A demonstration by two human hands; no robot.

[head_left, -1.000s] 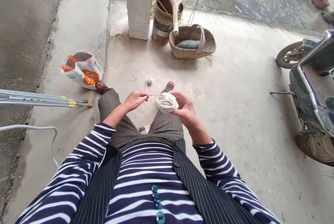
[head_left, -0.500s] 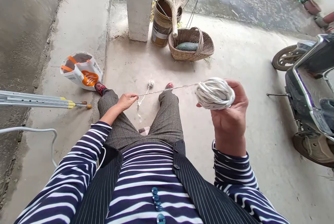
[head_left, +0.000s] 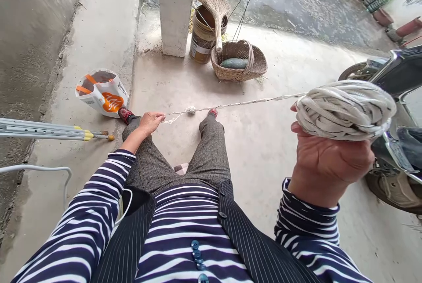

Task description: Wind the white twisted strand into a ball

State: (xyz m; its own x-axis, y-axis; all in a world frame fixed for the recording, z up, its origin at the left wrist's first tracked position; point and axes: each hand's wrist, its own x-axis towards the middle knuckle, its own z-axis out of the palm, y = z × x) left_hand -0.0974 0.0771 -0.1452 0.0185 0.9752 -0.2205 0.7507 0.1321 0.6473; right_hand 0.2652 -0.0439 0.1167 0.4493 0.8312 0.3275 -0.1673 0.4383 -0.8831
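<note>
My right hand (head_left: 329,164) is raised at the right, its fingers closed round a large ball of white cord (head_left: 346,109) with thin dark flecks. From the ball a twisted strand (head_left: 250,102) stretches nearly straight across to my left hand (head_left: 150,121). My left hand pinches the strand between thumb and fingertips, above my left knee. A loose white end (head_left: 173,120) hangs near those fingertips. On the floor between my feet lies a small white ball of cord (head_left: 190,110), partly behind the strand.
A white and orange bag (head_left: 103,94) stands by my left foot, with grey crutches (head_left: 49,129) nearby. Ahead are a pillar (head_left: 176,10), a bucket (head_left: 200,37) with a straw broom (head_left: 216,10), and a wicker basket (head_left: 231,72) holding a green gourd (head_left: 234,63). A scooter (head_left: 395,186) stands right.
My right hand has moved right and closer to the camera with the ball, lengthening the strand. My left hand has shifted slightly left. The loose cord by it has been drawn up.
</note>
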